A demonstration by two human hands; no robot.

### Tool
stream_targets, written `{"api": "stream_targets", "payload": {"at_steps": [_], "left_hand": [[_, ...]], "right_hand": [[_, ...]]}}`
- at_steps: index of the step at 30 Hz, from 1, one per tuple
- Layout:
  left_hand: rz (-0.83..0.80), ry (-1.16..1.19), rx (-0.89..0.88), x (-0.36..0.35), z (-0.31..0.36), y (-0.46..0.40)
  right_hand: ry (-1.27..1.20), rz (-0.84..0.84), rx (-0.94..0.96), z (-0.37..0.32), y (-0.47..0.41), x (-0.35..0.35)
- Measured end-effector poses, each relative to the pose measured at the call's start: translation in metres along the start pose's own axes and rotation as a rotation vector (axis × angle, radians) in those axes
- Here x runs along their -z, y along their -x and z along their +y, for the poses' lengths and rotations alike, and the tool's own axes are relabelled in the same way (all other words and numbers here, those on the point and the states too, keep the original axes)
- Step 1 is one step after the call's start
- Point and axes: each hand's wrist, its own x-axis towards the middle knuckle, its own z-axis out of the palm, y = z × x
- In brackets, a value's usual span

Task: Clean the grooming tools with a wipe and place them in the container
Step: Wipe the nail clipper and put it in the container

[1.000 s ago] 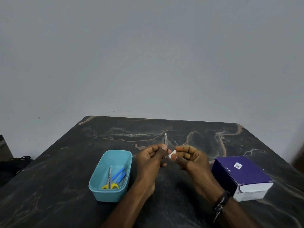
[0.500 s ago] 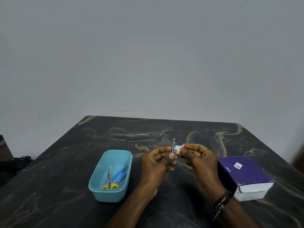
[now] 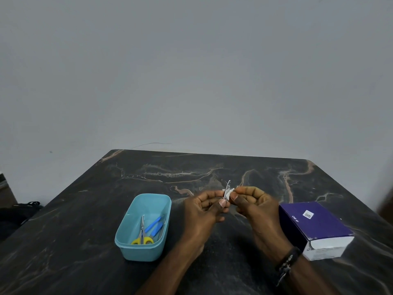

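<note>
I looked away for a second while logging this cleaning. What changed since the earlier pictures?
Both hands drifted right: the left hand keeps pinching the metal tool, and the right hand slid the wipe from near the tool's base up along it. The container, its scissors and the purple box stayed put.

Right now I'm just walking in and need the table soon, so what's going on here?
A person is cleaning grooming tools. The left hand holds a small metal tool upright while the right hand pinches a white wipe against it. Yellow-handled scissors and a blue-handled tool already lie in the teal container. A purple box sits to the right.
</note>
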Motion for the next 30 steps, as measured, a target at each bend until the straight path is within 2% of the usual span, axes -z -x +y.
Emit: {"api": "stream_targets", "payload": {"at_steps": [11,16,23,30], "left_hand": [[0.006,-0.119,-0.075,0.002,-0.006,-0.003],[-0.079,-0.202,-0.087,0.002,-0.011,-0.004],[-0.039,-0.223,-0.1,0.006,-0.008,-0.004],[-0.097,-0.213,-0.13,0.0,-0.01,-0.001]], "right_hand": [[0.003,-0.097,-0.205,0.0,-0.007,0.005],[-0.123,0.01,-0.223,-0.002,-0.013,0.011],[-0.002,-0.17,-0.308,-0.001,-0.011,0.008],[-0.134,-0.007,-0.244,-0.002,-0.015,0.013]]}}
